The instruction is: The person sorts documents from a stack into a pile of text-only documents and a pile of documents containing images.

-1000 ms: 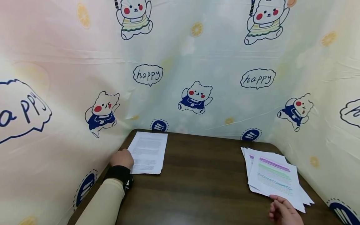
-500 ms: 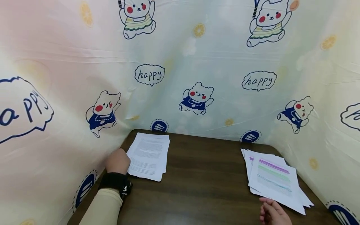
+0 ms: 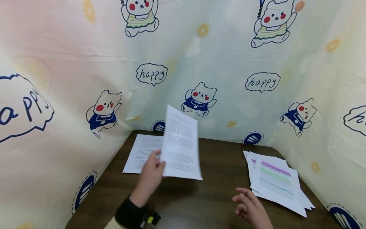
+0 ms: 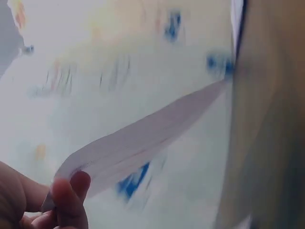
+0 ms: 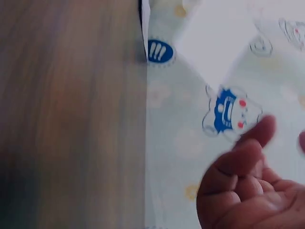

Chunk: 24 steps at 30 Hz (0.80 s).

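My left hand (image 3: 149, 178) pinches a white printed sheet of paper (image 3: 181, 146) by its near left edge. The sheet stands raised and tilted above the dark table. In the left wrist view, thumb and fingers grip one end of the curving sheet (image 4: 138, 138). Behind it lies a stack of printed paper (image 3: 138, 154) at the table's back left, partly covered by the raised sheet. My right hand (image 3: 251, 208) hovers over the table's front right with loosely bent fingers and nothing in them. In the right wrist view the held sheet (image 5: 217, 43) is blurred beyond that hand (image 5: 238, 188).
A fanned pile of papers (image 3: 275, 183) with purple, green and blue highlighting lies on the right of the brown wooden table (image 3: 217, 165). A cartoon-printed curtain (image 3: 223, 57) encloses the table at the back and both sides.
My left hand has lifted a sheet off the left stack and carried it rightward and up. My right hand has moved left, away from the highlighted pile.
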{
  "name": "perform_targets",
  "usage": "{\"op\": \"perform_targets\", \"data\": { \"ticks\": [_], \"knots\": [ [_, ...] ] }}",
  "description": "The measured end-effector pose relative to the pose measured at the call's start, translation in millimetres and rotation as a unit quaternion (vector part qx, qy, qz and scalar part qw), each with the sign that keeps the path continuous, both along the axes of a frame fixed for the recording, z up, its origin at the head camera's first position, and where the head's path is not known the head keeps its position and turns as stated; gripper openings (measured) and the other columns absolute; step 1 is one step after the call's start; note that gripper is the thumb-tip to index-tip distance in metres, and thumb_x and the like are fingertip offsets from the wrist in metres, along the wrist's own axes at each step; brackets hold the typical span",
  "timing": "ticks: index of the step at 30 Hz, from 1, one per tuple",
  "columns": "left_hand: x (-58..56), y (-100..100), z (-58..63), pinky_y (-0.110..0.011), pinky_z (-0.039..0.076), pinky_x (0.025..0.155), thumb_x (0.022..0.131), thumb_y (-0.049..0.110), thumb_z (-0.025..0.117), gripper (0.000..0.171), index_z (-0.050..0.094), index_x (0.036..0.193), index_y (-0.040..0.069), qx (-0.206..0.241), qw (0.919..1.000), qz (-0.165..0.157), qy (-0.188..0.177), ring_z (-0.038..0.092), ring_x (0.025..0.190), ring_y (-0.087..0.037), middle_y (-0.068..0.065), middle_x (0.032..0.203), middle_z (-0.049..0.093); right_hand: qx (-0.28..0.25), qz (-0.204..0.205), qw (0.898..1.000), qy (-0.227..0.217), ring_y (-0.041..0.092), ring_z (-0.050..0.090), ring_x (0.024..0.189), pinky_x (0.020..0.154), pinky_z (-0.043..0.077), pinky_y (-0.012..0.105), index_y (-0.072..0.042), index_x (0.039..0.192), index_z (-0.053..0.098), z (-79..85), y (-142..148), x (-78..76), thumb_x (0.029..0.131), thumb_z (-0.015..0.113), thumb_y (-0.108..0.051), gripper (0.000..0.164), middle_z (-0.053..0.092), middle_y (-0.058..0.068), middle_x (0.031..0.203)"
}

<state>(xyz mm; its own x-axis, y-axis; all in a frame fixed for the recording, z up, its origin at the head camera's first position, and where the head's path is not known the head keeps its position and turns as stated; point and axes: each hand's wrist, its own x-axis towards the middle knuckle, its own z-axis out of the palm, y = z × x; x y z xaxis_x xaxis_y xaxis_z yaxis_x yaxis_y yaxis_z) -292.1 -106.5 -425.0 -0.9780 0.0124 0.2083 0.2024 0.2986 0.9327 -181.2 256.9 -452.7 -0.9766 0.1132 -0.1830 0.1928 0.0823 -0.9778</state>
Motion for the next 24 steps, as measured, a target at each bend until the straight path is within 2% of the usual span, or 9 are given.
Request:
{"op": "perform_targets", "data": {
  "ticks": [4,6,9,11,13,15,18,20,24],
  "knots": [
    [26.9,42.7,-16.1,-0.043,0.059,0.060,0.104,0.008,0.062,0.053,0.046,0.154,0.005,0.097,0.9863,-0.127,-0.040,0.069,0.070,-0.023,-0.013,0.101,0.078,0.026,0.061,0.998,-0.004,0.015,0.056,0.064,0.063,0.049,0.029,-0.002,0.163,0.012,-1.7,-17.9,-4.1,0.113,0.046,-0.040,0.071,0.069,0.008,0.129],
    [38.5,55.1,-22.5,-0.042,0.059,0.060,0.105,0.009,0.062,0.052,0.046,0.153,0.004,0.126,0.9760,-0.170,-0.050,0.072,0.075,-0.024,-0.012,0.102,0.078,0.041,0.043,0.998,-0.010,0.015,0.053,0.061,0.059,0.047,0.029,-0.001,0.163,0.011,-5.2,-24.1,-4.2,0.111,0.054,-0.038,0.078,0.068,0.015,0.134],
    [47.4,61.5,-24.0,-0.039,0.060,0.066,0.107,0.013,0.060,0.051,0.044,0.155,0.005,0.143,0.9667,-0.204,-0.057,0.074,0.089,-0.024,-0.011,0.109,0.078,0.070,-0.009,0.997,-0.021,0.017,0.050,0.057,0.056,0.046,0.031,0.003,0.162,0.016,-12.4,-26.0,-4.7,0.107,0.060,-0.035,0.080,0.066,0.026,0.131],
    [49.4,62.4,-22.6,-0.035,0.060,0.071,0.108,0.014,0.059,0.049,0.044,0.155,0.006,0.149,0.9649,-0.211,-0.045,0.075,0.095,-0.024,-0.011,0.112,0.078,0.061,-0.023,0.997,-0.044,0.016,0.047,0.054,0.054,0.043,0.031,0.005,0.162,0.013,-17.1,-23.5,-4.9,0.107,0.060,-0.036,0.083,0.067,0.022,0.103],
    [50.0,62.3,-21.3,-0.033,0.060,0.076,0.109,0.015,0.059,0.048,0.045,0.154,0.008,0.148,0.9651,-0.213,-0.033,0.075,0.099,-0.023,-0.010,0.114,0.079,0.042,-0.008,0.997,-0.067,0.015,0.042,0.051,0.052,0.040,0.030,0.005,0.163,0.009,-20.7,-18.5,-4.5,0.108,0.057,-0.038,0.084,0.059,0.011,0.077],
    [50.2,61.8,-20.6,-0.032,0.060,0.078,0.109,0.015,0.058,0.046,0.046,0.153,0.009,0.144,0.9663,-0.212,-0.023,0.075,0.101,-0.023,-0.010,0.115,0.079,0.012,0.013,0.996,-0.082,0.013,0.042,0.051,0.052,0.037,0.029,0.006,0.162,0.010,-22.9,-12.9,-3.3,0.109,0.056,-0.038,0.083,0.051,0.000,0.066],
    [48.9,61.2,-20.3,-0.033,0.060,0.079,0.109,0.014,0.057,0.045,0.047,0.153,0.010,0.135,0.9694,-0.205,-0.010,0.074,0.101,-0.023,-0.008,0.115,0.079,-0.012,0.007,0.998,-0.066,0.012,0.043,0.050,0.051,0.038,0.028,0.008,0.155,0.033,-22.2,-5.8,-0.9,0.108,0.059,-0.030,0.066,0.071,-0.003,0.076],
    [47.1,60.8,-20.0,-0.032,0.060,0.078,0.109,0.013,0.058,0.045,0.048,0.152,0.010,0.125,0.9731,-0.193,-0.002,0.074,0.099,-0.022,-0.007,0.114,0.080,-0.005,-0.021,0.999,-0.044,0.014,0.044,0.049,0.050,0.039,0.028,0.007,0.139,0.052,-19.4,-3.1,0.9,0.106,0.062,-0.024,0.047,0.078,-0.002,0.089],
    [41.3,58.2,-19.5,-0.030,0.056,0.072,0.108,0.016,0.060,0.044,0.051,0.150,0.009,0.090,0.9813,-0.170,-0.001,0.072,0.090,-0.018,-0.004,0.104,0.080,0.035,-0.077,0.996,-0.010,0.017,0.042,0.048,0.049,0.040,0.030,0.003,0.114,0.066,-12.7,-2.3,2.6,0.104,0.064,-0.017,0.022,0.077,0.002,0.085]
  ]
}}
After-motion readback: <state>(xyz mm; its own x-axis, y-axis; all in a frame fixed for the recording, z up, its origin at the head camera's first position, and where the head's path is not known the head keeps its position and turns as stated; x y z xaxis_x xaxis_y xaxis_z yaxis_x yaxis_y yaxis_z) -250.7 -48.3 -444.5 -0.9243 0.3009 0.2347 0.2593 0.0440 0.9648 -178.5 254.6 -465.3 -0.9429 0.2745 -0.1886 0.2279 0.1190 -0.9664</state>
